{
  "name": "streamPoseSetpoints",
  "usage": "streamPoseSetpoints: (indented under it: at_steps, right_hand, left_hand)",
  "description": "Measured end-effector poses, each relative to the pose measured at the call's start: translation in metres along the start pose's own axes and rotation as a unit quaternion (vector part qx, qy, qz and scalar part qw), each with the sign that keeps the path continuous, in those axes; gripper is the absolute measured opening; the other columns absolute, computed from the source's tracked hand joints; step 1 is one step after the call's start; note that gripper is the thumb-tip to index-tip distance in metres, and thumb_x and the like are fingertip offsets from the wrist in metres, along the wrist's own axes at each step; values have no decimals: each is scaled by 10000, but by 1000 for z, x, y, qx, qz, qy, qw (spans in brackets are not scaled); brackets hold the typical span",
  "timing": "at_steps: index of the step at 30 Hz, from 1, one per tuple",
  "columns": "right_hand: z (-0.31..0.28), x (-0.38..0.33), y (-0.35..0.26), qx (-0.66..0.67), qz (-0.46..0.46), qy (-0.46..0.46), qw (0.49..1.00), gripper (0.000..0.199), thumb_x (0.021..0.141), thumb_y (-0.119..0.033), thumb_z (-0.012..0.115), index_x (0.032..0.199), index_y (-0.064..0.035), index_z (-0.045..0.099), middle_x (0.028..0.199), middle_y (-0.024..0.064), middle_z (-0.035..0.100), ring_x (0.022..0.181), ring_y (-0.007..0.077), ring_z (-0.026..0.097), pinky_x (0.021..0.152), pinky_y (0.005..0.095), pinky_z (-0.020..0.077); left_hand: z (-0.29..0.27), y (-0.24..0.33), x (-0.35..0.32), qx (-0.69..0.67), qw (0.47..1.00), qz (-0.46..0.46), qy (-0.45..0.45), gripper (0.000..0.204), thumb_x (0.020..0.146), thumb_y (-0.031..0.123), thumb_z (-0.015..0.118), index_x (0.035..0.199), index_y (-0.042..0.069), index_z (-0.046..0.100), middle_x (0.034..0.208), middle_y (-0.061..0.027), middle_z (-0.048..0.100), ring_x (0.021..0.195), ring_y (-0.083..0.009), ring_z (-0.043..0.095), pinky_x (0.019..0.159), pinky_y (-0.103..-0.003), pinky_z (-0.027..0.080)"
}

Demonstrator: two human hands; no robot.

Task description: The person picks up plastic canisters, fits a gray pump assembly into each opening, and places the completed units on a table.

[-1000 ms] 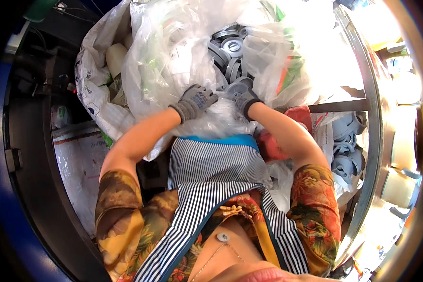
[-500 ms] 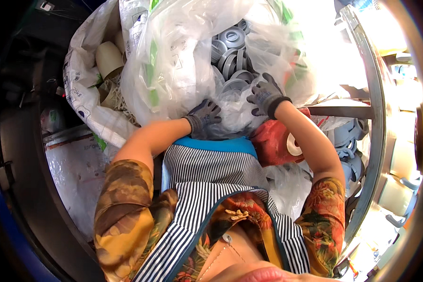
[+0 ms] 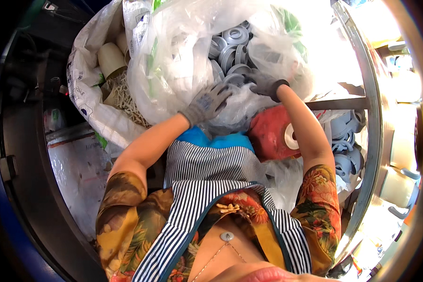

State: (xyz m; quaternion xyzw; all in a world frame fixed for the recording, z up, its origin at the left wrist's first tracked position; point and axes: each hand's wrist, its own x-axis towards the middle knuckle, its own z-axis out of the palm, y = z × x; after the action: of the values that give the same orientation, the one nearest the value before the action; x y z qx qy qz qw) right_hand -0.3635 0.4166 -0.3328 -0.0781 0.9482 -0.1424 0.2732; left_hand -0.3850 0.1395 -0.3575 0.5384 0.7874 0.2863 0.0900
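A large translucent plastic bag (image 3: 174,70) with green print stands in front of me, its mouth spread. Inside lie several round grey plastic lids (image 3: 236,35). My left hand (image 3: 208,102), in a grey knit glove, rests on the near edge of the bag with its fingers stretched out. At the right side of the bag's mouth is my gloved right hand (image 3: 266,85), close to the nearest lids. Motion blurs its fingers, which partly merge with the plastic, so whether they hold anything is unclear.
To the left stands a white woven sack (image 3: 81,89) with beige cups (image 3: 111,60) and pale scraps (image 3: 123,96). A red rounded object (image 3: 269,133) sits below my right forearm. A metal frame (image 3: 375,117) runs along the right, beside blue-grey plastic parts (image 3: 345,162).
My left hand has moved up and right across the bag's near edge, fingers now pointing further over it. The right hand has shifted slightly, its fingers turned inward toward the lids.
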Motion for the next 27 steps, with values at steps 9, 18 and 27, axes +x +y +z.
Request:
streamPoseSetpoints:
  at_steps: [9,18,27]
  right_hand:
    - [15,-28,-33,-77,16,-202,976,499,838,-268,499,1333,-244,557,1448,65,465,1282,311,483,1049,538,347]
    - [34,-129,-126,12,-65,377,924,387,856,-268,617,1224,-146,605,1297,110,558,1172,328,526,988,459,405]
    - [191,-302,-118,326,158,586,725,290,953,-166,568,1200,-22,620,1068,104,660,953,196,620,834,308,490]
  left_hand:
    - [-35,33,-29,198,909,-160,-331,588,908,610,403,1156,151,676,1179,-146,645,1255,-313,469,1142,-522,160]
    - [-67,46,-101,18,985,-79,154,421,881,329,610,1221,83,603,1226,-126,598,1194,-310,520,1055,-427,365]
    - [-56,105,-306,-150,852,-361,350,306,976,194,512,1183,-7,614,1169,-171,637,1090,-258,595,976,-348,442]
